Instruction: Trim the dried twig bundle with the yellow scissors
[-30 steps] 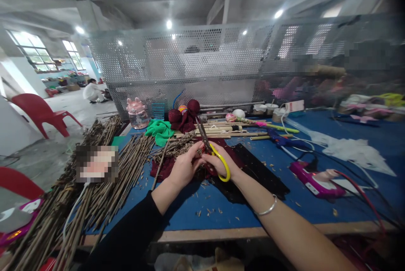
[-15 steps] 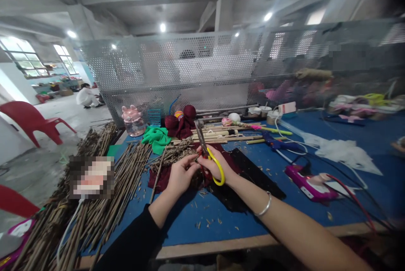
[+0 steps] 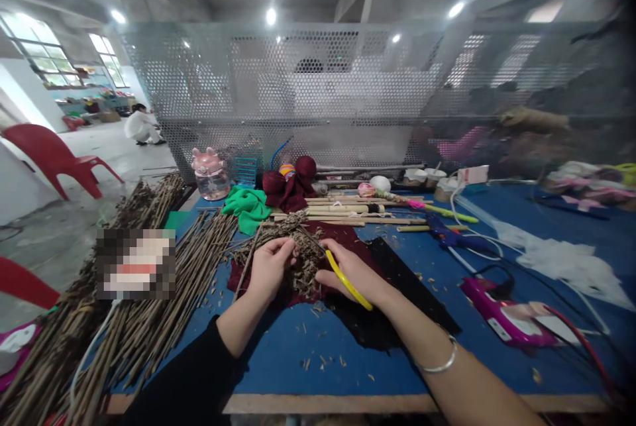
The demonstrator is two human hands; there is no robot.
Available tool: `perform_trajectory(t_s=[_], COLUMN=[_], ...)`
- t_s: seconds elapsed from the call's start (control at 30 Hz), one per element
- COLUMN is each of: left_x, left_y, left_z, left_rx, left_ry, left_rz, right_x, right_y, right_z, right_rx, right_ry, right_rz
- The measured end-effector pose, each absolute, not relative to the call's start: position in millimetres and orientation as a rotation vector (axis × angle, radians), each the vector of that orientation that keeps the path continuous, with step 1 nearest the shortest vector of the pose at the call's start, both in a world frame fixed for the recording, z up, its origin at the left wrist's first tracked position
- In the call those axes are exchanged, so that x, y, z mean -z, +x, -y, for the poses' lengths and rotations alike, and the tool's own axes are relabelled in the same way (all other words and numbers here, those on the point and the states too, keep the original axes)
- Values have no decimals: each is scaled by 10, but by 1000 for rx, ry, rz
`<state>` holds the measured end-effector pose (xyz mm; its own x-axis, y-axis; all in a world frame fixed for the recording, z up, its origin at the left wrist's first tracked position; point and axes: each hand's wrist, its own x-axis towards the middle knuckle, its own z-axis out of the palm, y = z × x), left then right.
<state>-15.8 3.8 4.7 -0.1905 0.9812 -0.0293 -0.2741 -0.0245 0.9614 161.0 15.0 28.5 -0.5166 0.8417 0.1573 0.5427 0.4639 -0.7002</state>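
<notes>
In my right hand (image 3: 345, 270) is a pair of scissors (image 3: 350, 282) with yellow handles, its blades pointing up and left over a heap of dried plant pieces (image 3: 309, 272). My left hand (image 3: 271, 264) is over the left side of this heap, thumb and fingers pinched together; what lies between them is too small to make out. The heap rests on a dark red cloth (image 3: 360, 247). Under and to the right of my right hand lies a black cloth (image 3: 412, 280). A bundle of dry stalks (image 3: 199, 280) spreads to the left of my left arm.
Behind the heap are a green cloth (image 3: 247, 206), a pink bottle (image 3: 211, 174) and several sticks (image 3: 342, 218). At right, a blue glue gun (image 3: 442, 232) and a purple power strip (image 3: 501, 313) trail cables. A perforated metal screen (image 3: 258, 101) stands at the back.
My hands have moved apart, uncovering the heap between them. The scissors have turned from pointing upward to lying lower, tipped left. The view has shifted slightly.
</notes>
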Motion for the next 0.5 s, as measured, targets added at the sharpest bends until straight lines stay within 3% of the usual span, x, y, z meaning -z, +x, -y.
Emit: perform_trajectory(t_s=[0.5], left_x=[-105], left_y=[-105], left_z=[62], left_rx=[-1401], left_ry=[1035], left_rz=[-1125], right_x=[-228], right_y=[1483], right_z=[-51], right_rx=[-747], right_ry=[-1043], right_rz=[2210])
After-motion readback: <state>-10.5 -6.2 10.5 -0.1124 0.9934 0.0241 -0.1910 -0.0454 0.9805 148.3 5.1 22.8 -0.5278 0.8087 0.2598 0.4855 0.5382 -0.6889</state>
